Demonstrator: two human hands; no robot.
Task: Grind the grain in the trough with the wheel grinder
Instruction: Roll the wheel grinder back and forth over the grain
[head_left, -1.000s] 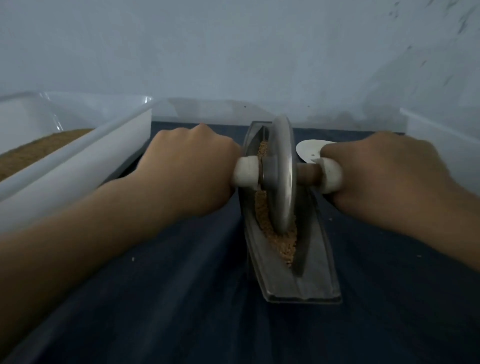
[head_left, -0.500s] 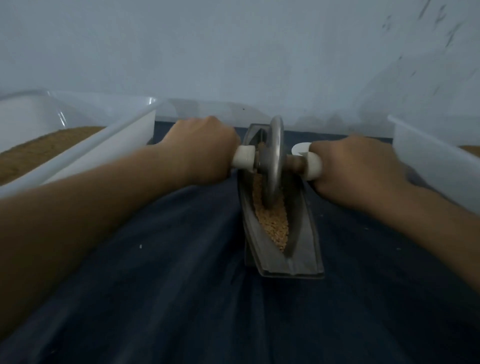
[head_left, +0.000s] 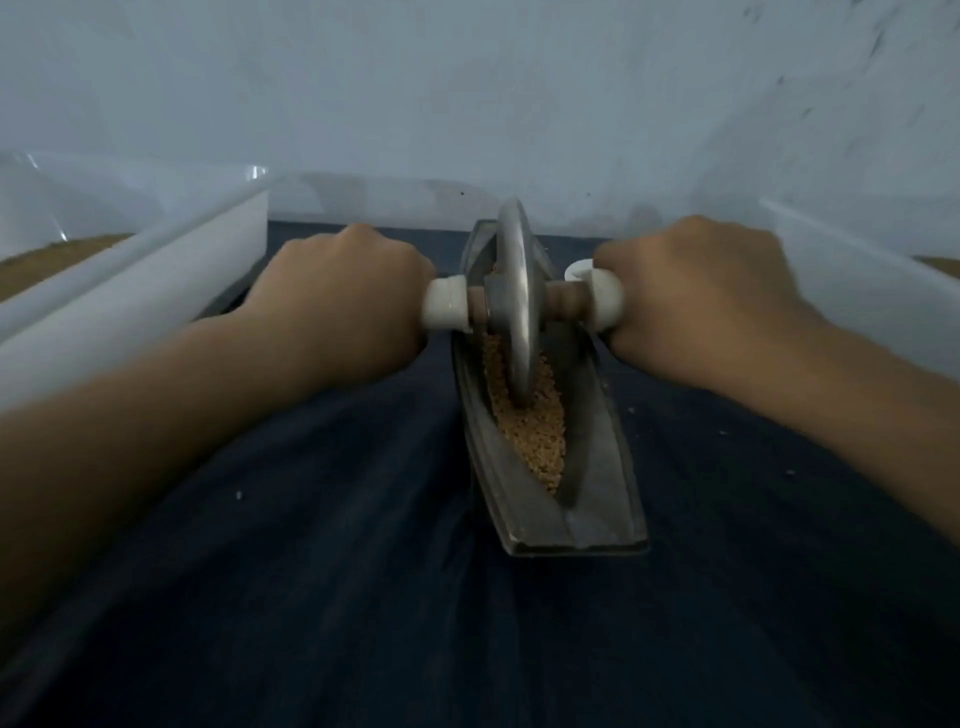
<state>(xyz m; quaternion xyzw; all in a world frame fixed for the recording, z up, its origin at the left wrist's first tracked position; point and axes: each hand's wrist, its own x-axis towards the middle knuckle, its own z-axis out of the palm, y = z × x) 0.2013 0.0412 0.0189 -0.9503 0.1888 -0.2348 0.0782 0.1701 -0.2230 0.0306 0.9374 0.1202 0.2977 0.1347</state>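
Metal trough (head_left: 602, 499): lying on dark blue cloth (head_left: 337, 571), long axis running away from the viewer, far tip hiding behind the wheel. Grain (head_left: 537, 436): filling the groove. Wheel grinder (head_left: 514, 306): standing upright in the grain, axle crossing the trough. Left hand (head_left: 337, 306), right hand (head_left: 696, 301): each gripping one axle end (fingers curling underneath, unseen). Left bin (head_left: 130, 291), right bin (head_left: 857, 270): flanking, running off frame.
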